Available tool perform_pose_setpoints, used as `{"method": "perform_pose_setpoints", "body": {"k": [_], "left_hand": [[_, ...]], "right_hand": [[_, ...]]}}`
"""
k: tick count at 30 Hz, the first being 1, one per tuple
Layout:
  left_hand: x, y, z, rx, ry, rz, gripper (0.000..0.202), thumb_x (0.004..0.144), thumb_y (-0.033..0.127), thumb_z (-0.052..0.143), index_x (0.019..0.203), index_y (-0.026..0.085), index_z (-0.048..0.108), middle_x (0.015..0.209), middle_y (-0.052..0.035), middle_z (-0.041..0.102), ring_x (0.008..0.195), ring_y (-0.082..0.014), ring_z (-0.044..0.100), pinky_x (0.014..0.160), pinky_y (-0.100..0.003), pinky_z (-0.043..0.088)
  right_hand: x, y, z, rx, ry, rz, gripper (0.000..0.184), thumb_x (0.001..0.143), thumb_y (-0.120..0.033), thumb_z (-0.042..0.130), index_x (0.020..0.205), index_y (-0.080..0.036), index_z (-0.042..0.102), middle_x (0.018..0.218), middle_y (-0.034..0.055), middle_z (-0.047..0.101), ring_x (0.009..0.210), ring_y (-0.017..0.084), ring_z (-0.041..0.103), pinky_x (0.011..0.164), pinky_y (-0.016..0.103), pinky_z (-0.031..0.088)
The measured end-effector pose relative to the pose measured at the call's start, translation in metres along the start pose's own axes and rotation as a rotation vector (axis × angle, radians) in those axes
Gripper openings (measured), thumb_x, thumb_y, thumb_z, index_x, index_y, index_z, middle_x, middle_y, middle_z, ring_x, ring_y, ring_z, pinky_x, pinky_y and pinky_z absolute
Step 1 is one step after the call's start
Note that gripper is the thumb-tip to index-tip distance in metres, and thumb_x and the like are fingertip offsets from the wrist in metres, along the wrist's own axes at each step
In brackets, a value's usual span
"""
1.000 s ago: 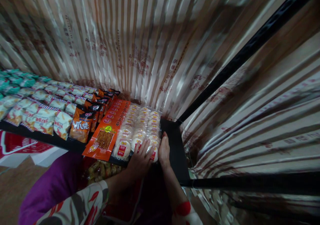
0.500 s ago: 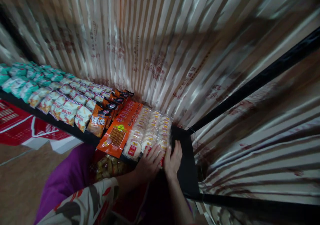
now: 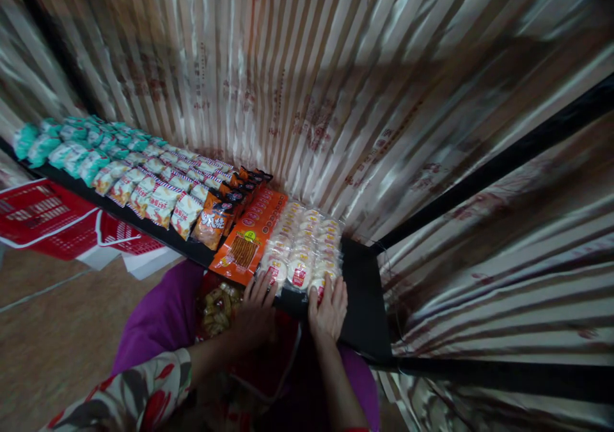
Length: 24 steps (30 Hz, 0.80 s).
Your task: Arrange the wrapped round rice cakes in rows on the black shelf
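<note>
Rows of clear-wrapped round white cakes point(image 3: 301, 249) with red labels lie on a black shelf point(image 3: 363, 294). My left hand point(image 3: 258, 307) has its fingers stretched out against the front packet of the left row. At the front of the right row, my right hand point(image 3: 329, 307) lies with fingers extended and slightly apart, touching the packet there. Neither hand is closed around anything. Left of the cakes is a flat orange snack bag point(image 3: 244, 243) showing brown sticks. Beside it stand orange and black packets point(image 3: 211, 221).
White snack packets point(image 3: 158, 205) and green-and-white packets point(image 3: 74, 153) fill the shelf's left part. Red baskets point(image 3: 52, 217) sit below on the left. A bag of yellowish pieces point(image 3: 218, 310) is under the shelf edge. A striped curtain point(image 3: 307, 86) and a black pole point(image 3: 480, 182) stand behind.
My left hand has moved left from the middle row to the left row's front. My right hand has shifted onto the right row's front. The camera view has turned slightly left.
</note>
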State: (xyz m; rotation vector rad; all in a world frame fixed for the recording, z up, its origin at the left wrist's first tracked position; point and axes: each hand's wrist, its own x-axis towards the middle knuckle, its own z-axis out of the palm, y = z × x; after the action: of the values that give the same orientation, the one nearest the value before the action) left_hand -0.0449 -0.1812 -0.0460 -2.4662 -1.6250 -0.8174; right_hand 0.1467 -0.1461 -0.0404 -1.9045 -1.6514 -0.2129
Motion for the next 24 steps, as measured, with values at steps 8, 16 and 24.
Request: {"method": "perform_pose_setpoints", "body": {"k": [8,16,24], "left_hand": [[0.006,-0.001,0.008,-0.059,0.004,0.034,0.051,0.085,0.017,0.04,0.134,0.007,0.036,0.149,-0.0178,0.021,0.139,-0.0289,0.01,0.107,-0.05,0.028],[0.009,-0.009,0.001,-0.155,-0.133,0.055,0.058,0.082,0.017,0.043,0.138,0.006,0.029,0.151,-0.0179,0.012,0.14,-0.0281,0.0,0.109,-0.052,0.025],[0.013,-0.007,-0.006,-0.171,-0.19,0.038,0.065,0.074,0.007,0.044,0.137,0.005,0.03,0.15,-0.0189,0.014,0.14,-0.0283,0.003,0.11,-0.05,0.024]], "right_hand": [[0.0,0.002,0.001,0.005,0.013,-0.021,0.058,0.09,-0.047,0.026,0.135,-0.014,0.041,0.146,0.016,0.026,0.134,0.029,0.022,0.104,0.048,0.027],[-0.001,0.0,0.001,0.03,0.015,0.001,0.06,0.089,-0.048,0.026,0.134,-0.013,0.042,0.145,0.0164,0.028,0.133,0.03,0.022,0.103,0.048,0.027],[0.0,0.002,0.002,0.039,0.012,-0.01,0.061,0.089,-0.049,0.024,0.134,-0.011,0.042,0.145,0.0166,0.028,0.133,0.03,0.02,0.103,0.047,0.027]]}}
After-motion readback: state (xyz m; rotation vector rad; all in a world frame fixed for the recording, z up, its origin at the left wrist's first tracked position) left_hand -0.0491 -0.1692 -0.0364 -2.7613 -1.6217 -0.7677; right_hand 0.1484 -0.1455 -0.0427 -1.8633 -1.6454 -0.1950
